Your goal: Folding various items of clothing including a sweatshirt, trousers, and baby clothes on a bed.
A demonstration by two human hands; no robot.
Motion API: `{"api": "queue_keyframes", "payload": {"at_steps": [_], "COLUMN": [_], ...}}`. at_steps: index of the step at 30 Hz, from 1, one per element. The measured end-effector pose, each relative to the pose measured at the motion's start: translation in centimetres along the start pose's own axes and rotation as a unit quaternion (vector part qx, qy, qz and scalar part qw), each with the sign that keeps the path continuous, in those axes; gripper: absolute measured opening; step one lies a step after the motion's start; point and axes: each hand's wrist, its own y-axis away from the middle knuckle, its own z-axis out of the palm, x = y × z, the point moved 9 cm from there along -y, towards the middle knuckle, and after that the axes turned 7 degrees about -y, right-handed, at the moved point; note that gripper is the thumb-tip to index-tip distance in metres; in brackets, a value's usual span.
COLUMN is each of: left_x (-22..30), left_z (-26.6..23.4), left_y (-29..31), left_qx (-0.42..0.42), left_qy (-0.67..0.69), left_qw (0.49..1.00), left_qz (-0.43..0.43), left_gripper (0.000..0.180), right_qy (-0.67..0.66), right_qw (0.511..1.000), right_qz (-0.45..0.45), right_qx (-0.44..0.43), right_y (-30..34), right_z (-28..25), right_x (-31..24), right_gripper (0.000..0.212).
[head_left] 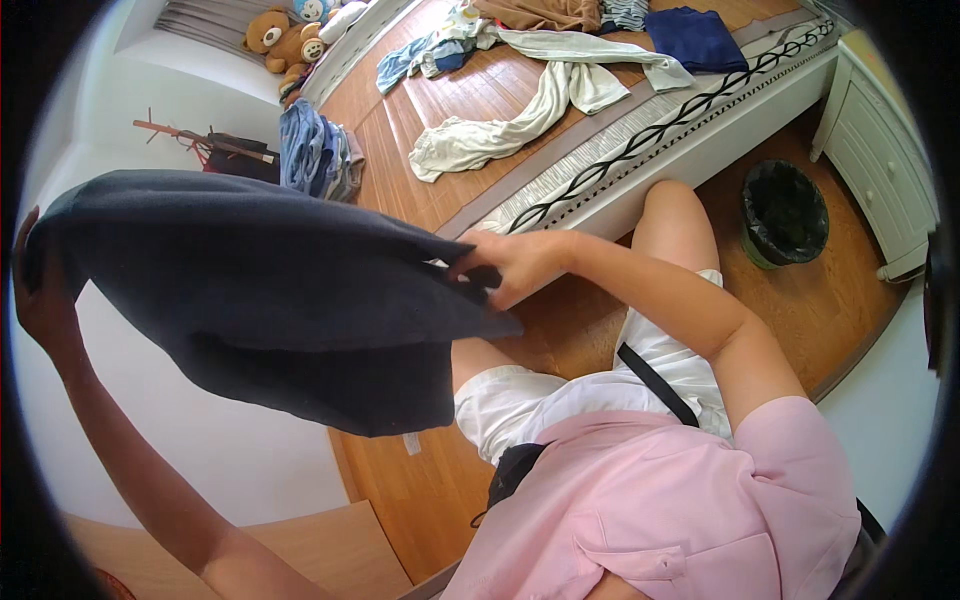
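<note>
Left grip [45, 290] and right grip [515, 268] clamped a broad dark-navy cloth garment [270, 270] at opposite ends, likely so it hung spread.

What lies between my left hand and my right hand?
A large piece of dark fabric spans from your left hand to your right hand in the head view.
</note>
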Motion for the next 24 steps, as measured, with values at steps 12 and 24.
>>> {"api": "queue_keyframes", "payload": {"at_steps": [12,24], "left_x": [-5.9,-8.1], "left_z": [-1.8,-1.1], "left_y": [3.8,7.4], "left_qx": [-0.001,0.024], "left_qy": [0.082,0.122], "left_qw": [0.992,0.972], "left_qz": [-0.093,-0.201], "left_gripper": [0.032,0.030], "right_qy": [0.064,0.030], "right_qw": [0.990,0.989], "right_qz": [-0.101,-0.145], "right_qx": [0.076,0.030], "right_y": [-8.3,-6.7], "right_z": [5.6,5.1], "right_x": [-1.8,-2.7], "right_gripper": [0.057,0.028]}}
